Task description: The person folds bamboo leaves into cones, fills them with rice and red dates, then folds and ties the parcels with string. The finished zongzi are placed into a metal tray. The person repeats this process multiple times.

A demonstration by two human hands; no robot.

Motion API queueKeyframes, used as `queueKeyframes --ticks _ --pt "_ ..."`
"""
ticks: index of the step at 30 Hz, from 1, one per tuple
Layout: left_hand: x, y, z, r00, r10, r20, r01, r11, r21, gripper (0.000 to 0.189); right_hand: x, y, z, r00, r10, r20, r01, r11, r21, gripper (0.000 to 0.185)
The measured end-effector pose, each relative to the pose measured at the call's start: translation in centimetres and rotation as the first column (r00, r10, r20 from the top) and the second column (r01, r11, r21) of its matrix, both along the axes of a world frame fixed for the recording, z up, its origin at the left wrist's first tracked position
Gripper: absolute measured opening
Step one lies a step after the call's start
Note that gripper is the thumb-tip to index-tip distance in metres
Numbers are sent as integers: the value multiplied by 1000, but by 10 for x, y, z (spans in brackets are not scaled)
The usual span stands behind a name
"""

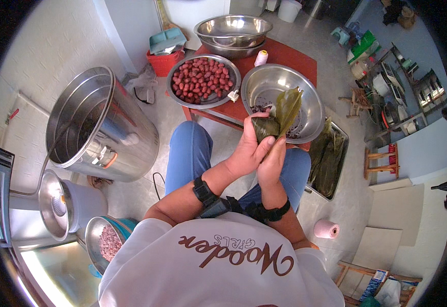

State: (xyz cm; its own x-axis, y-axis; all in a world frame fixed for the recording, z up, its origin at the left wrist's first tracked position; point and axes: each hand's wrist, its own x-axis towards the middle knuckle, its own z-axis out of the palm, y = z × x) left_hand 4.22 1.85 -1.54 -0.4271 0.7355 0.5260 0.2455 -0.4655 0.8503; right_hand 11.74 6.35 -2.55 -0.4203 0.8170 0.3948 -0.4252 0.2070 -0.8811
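My left hand [243,150] grips a folded dark green leaf parcel [263,128], which looks like a zongzi. Against its lower right side presses my right hand [272,163], with the thumbs of both hands close together. A loose leaf end [289,103] sticks up from the parcel. Just beyond is a steel basin [311,86] with some dark grains on its bottom; the parcel and leaf hide part of it. To its left, a steel bowl [170,92] holds red jujubes [202,78]. What lies inside the parcel is hidden.
A low red table [302,63] carries the basins, stacked steel bowls [233,30] and a thread cone [261,57]. At right stand a tray of leaves [327,161] and a pink thread cone [326,229]. A tall steel pot [131,142] and a grain bowl [110,241] are left.
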Motion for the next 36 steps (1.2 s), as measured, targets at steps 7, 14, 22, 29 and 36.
queueKeyframes --ticks 7,14,22,29,36 --pt "4 -1 5 975 -187 120 180 982 62 46 4 10 0 990 -39 138 23 993 117 54" --pt "19 -1 21 945 -99 312 114 993 -32 38 1 9 0 986 -121 115 98 977 191 54" --pt "21 7 16 986 -19 164 3 995 95 32 10 5 18 998 -44 49 37 990 134 54" --pt "21 13 14 997 66 -45 -59 986 154 40 17 6 28 1000 18 -13 -17 996 85 53" --pt "14 16 19 947 196 -254 -153 972 178 39 22 5 31 994 60 -89 -52 995 89 51"
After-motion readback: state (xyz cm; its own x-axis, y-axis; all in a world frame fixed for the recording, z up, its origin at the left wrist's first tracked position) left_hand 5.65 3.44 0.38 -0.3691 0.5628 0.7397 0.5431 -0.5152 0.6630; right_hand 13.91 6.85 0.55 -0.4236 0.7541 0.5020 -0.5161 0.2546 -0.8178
